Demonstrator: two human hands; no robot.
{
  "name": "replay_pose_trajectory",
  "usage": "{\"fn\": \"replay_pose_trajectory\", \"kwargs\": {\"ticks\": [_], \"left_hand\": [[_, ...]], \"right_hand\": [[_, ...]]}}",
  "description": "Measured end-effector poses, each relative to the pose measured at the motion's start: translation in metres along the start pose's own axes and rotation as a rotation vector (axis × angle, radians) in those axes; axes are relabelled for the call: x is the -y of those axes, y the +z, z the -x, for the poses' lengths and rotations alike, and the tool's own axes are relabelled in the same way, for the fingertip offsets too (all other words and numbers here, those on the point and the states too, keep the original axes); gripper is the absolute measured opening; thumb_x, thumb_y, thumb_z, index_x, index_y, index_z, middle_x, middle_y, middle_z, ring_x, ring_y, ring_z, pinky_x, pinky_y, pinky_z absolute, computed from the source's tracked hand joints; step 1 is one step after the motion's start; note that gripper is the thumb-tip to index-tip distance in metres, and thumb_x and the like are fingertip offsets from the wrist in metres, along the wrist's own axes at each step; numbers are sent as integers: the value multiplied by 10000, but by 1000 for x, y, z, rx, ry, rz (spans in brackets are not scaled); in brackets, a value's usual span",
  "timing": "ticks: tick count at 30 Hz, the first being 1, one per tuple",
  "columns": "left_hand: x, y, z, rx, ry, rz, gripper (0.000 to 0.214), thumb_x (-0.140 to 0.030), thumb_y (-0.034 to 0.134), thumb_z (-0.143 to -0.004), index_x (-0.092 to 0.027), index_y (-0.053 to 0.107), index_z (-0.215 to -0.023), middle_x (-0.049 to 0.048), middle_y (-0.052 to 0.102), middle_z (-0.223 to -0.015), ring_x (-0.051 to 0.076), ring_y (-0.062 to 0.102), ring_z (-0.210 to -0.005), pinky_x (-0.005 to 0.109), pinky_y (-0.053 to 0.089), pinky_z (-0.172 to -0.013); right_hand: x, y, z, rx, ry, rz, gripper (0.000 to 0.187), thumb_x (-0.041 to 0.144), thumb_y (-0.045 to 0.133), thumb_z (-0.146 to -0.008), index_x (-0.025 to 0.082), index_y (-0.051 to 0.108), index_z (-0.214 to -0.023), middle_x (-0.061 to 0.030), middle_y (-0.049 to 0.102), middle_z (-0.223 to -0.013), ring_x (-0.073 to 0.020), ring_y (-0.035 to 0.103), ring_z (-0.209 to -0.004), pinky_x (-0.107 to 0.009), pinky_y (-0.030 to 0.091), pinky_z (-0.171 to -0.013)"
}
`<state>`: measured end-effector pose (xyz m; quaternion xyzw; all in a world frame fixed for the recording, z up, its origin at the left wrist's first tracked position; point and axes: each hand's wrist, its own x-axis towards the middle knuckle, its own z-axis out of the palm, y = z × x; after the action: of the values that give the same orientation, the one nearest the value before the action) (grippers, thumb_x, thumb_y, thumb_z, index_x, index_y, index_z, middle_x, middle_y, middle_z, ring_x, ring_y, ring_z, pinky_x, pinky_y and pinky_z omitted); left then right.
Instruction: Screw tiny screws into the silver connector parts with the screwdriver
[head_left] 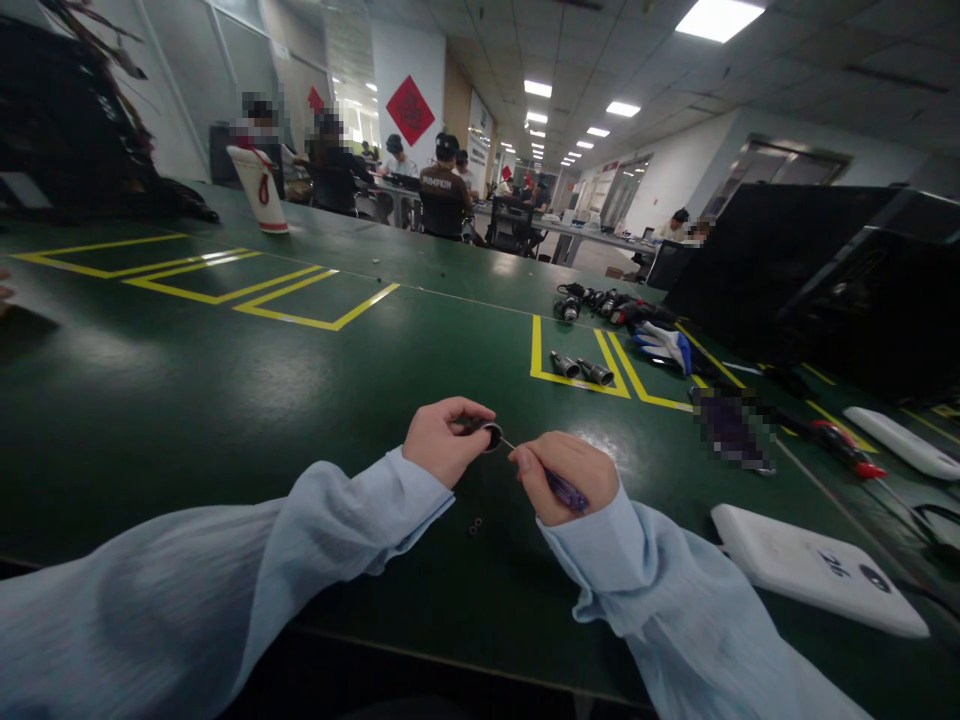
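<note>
My left hand (444, 440) is closed around a small dark metal cup-shaped part (493, 436), its round mouth turned toward my right. In my right hand (566, 470) is a screwdriver (564, 491) with a purplish handle. Its thin shaft reaches to the mouth of the metal part; whether the tip touches anything inside is hidden. Below my hands, a few tiny dark rings (475, 526) lie on the green table (337, 590). Two similar metal parts (581, 369) rest inside a yellow-taped box farther off.
A white power bank (817, 570) and a red-black screwdriver (847, 448) lie to the right. Behind them are a blue-white glove (664, 345) and dark connectors with cables (585, 302). A paper cup (259, 190) stands back left. Another person's fingers show at the left edge.
</note>
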<state>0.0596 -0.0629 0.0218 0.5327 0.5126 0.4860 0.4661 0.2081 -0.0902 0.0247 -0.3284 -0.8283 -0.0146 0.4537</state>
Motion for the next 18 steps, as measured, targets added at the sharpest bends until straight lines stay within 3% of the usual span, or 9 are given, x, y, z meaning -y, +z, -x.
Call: {"fn": "replay_pose_trajectory", "kwargs": {"ticks": [18], "left_hand": [[-1,0,0,-18,1,23,210,-127,636,-537,-104,640,-745,36,680,-606,164,652,-590,247,536,-572]], "right_hand": [[6,1,1,-18,-27,61,209,145,429,-778,160,564,-620,-26,585,-531,-109,524,-489,-237,404,-499]]}}
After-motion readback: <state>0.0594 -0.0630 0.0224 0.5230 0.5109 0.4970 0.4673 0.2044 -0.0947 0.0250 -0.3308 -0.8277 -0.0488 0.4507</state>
